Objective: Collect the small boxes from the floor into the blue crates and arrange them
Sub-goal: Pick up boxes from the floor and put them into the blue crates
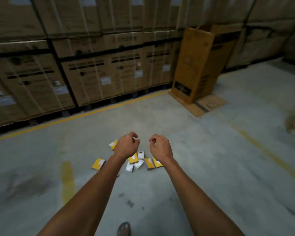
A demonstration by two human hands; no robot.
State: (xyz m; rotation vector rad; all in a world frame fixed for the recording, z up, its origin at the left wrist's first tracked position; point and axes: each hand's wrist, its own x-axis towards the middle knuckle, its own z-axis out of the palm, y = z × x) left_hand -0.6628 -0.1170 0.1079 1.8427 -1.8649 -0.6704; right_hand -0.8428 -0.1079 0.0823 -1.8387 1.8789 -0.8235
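Shoe toe [124, 228] at the bottom edge is the nearest thing, planted on the grey concrete floor [203, 167]. Above it both my forearms stretch forward. My left hand [126, 145] and my right hand [159, 147] hang in the air side by side, a small gap between them, fingers loosely curled and holding nothing.

The small boxes [140, 161] lie on the floor straight ahead and below my hands, partly hidden behind my wrists. Most sit in a tight heap between and under the two wrists; one yellow box [98, 164] lies apart to the left, and another peeks out beside my left hand. I judge the left hand nearer the stray, while either hand could drop onto the heap. They are flat, thin cartons, yellow and white, lying at mixed angles with no common long axis.

No blue crate shows in this view. Farther off, a yellow floor line [85, 114] runs before a wall of strapped cardboard cartons [92, 65], with a tall open carton [197, 65] standing to the right.
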